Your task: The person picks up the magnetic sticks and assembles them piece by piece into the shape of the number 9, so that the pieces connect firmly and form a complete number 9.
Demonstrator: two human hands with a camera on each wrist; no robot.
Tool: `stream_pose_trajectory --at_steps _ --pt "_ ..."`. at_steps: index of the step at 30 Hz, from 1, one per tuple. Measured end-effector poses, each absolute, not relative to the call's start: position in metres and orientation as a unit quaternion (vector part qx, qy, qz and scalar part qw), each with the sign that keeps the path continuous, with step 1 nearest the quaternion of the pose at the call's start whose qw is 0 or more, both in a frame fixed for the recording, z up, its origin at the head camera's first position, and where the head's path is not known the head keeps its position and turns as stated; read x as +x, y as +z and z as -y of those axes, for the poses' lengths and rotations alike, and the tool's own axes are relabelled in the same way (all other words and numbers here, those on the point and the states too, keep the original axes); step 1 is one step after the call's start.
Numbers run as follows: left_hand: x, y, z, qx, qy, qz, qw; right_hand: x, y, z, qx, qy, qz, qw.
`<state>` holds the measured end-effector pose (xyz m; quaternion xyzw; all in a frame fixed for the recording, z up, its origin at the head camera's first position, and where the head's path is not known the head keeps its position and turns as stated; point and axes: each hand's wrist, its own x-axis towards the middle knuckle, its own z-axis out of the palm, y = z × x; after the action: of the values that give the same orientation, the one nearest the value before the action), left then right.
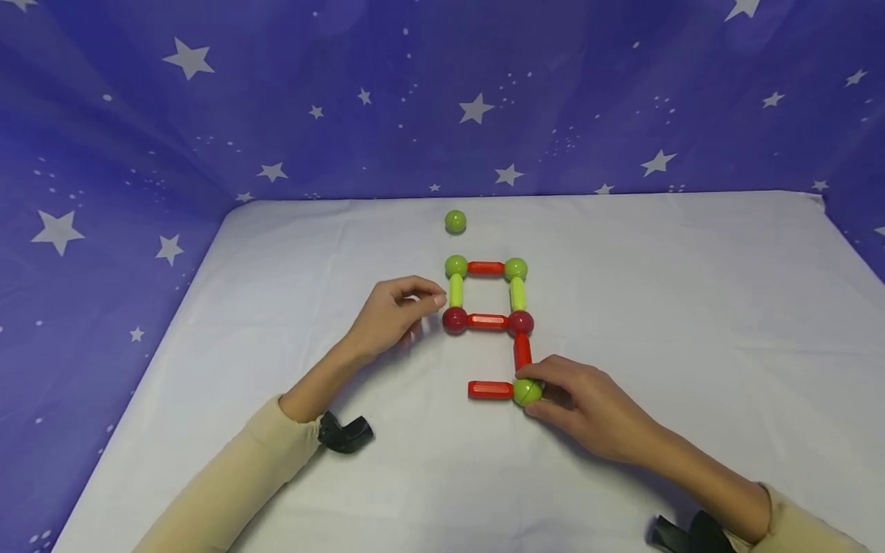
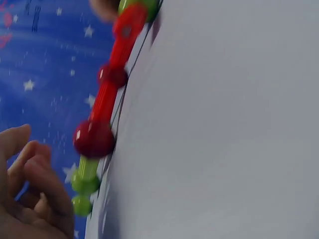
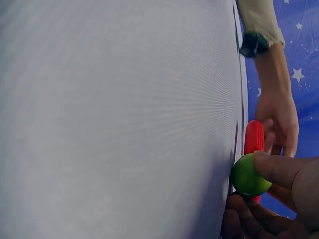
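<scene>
A figure of balls and rods lies on the white cloth. Its upper square joins two green balls point(image 1: 456, 266) and two dark red balls point(image 1: 455, 320) with red rods and light green rods point(image 1: 518, 294). From the right red ball a red rod point(image 1: 522, 352) runs down to a lower green ball point(image 1: 528, 392), which my right hand point(image 1: 598, 407) pinches between thumb and fingers. Another red rod point(image 1: 489, 390) sticks out left from that ball, its far end free. My left hand point(image 1: 394, 315), holding nothing, hovers just left of the square with loosely bent fingers.
One loose green ball point(image 1: 455, 222) sits beyond the square. The white cloth point(image 1: 691, 307) covers the table, and a blue star-print curtain point(image 1: 387, 100) rises behind it and at the sides. A black strap point(image 1: 346, 434) hangs at the left sleeve.
</scene>
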<state>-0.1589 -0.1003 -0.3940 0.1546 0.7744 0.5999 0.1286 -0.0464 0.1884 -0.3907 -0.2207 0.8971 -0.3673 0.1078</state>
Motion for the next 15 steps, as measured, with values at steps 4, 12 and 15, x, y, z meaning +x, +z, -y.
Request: stream_pose_trajectory --at_steps 4,12,15 --pt "-0.189 -0.393 0.101 0.136 0.627 -0.766 0.044 -0.047 -0.391 -0.187 -0.223 -0.363 -0.898 0.107" --pt "-0.25 -0.394 0.087 0.045 0.665 -0.745 -0.018 -0.048 -0.389 -0.187 -0.22 -0.358 -0.902 0.103" --pt "-0.264 -0.394 0.08 0.024 0.658 -0.752 -0.007 -0.049 -0.39 -0.185 -0.219 -0.358 -0.901 0.107"
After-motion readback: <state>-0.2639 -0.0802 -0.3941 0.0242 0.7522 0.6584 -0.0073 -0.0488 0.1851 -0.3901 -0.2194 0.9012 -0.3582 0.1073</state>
